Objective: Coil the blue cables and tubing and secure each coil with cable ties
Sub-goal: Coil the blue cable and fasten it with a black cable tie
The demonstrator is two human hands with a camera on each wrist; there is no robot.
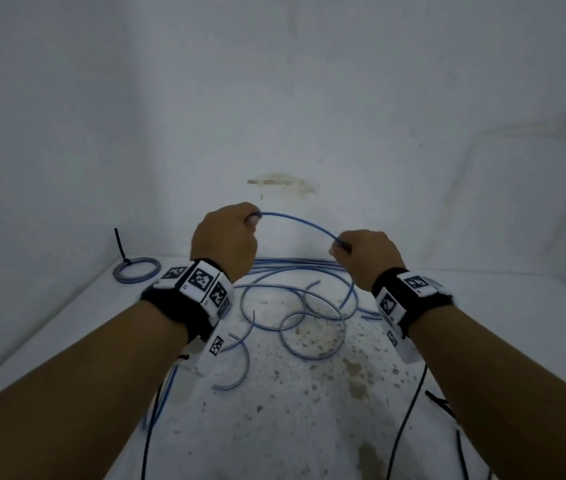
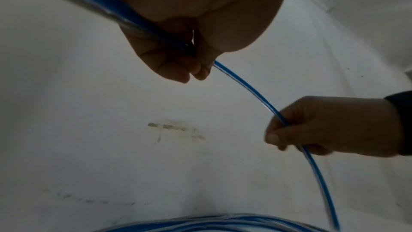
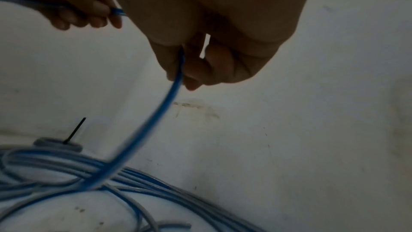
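Left hand (image 1: pixel 223 237) grip: fingers curled, clamped on blue tubing (image 1: pixel 304 221), centre of head view. Right hand (image 1: pixel 366 258) grip: pinch closed on same tubing, just right of centre; arc spans between hands, above surface (image 1: pixel 49 327).

Risk, judged: springy tubing slips pinch, arc snaps open; trailing run snags in loose tangle (image 1: pixel 295 306) below hands, drags neighbours. Tied coil (image 1: pixel 137 269) with black cable tie (image 1: pixel 120 245), mid-left, apart.

2 hands (image 1: pixel 222 237) (image 1: pixel 366 258), 1 tied coil (image 1: pixel 137 270) w/ 1 black tie (image 1: pixel 120 245), 1 loose blue tubing tangle (image 1: pixel 292 306); strand count unclear.
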